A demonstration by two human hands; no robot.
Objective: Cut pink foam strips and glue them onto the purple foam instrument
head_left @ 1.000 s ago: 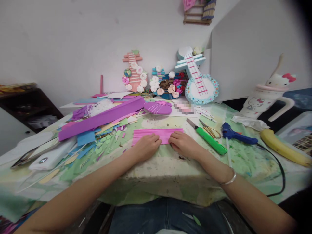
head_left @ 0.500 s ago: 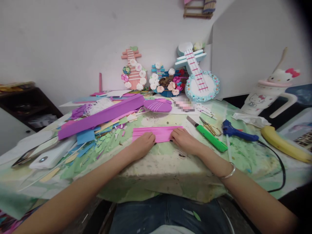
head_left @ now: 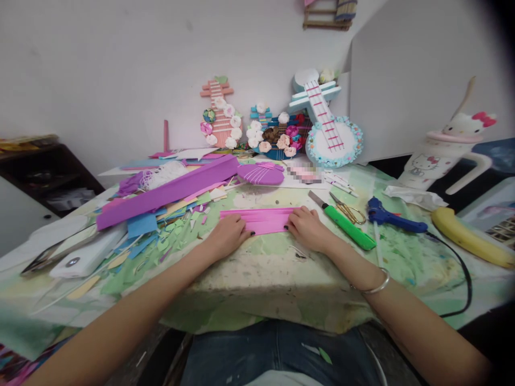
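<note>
A pink pleated paper strip (head_left: 263, 220) lies flat on the table in front of me. My left hand (head_left: 228, 236) presses down on its left half with curled fingers, the fingertips on the folds. On the strip's right end rests my right hand (head_left: 307, 228), fingers bent and pinching the folded edge. Both hands touch the paper and hold it against the green-stained tabletop (head_left: 273, 268).
A green utility knife (head_left: 346, 225), scissors (head_left: 348, 213) and a blue glue gun (head_left: 392, 220) with its cord lie to the right, then a banana (head_left: 466, 238). Purple foam sheet (head_left: 167, 190), paper scraps and a white device (head_left: 86, 254) crowd the left. Craft guitars (head_left: 328, 126) stand at the back.
Both hands slid forward along the pink strip, squeezing its pleats together so the strip looks narrower. The view shifted slightly.
</note>
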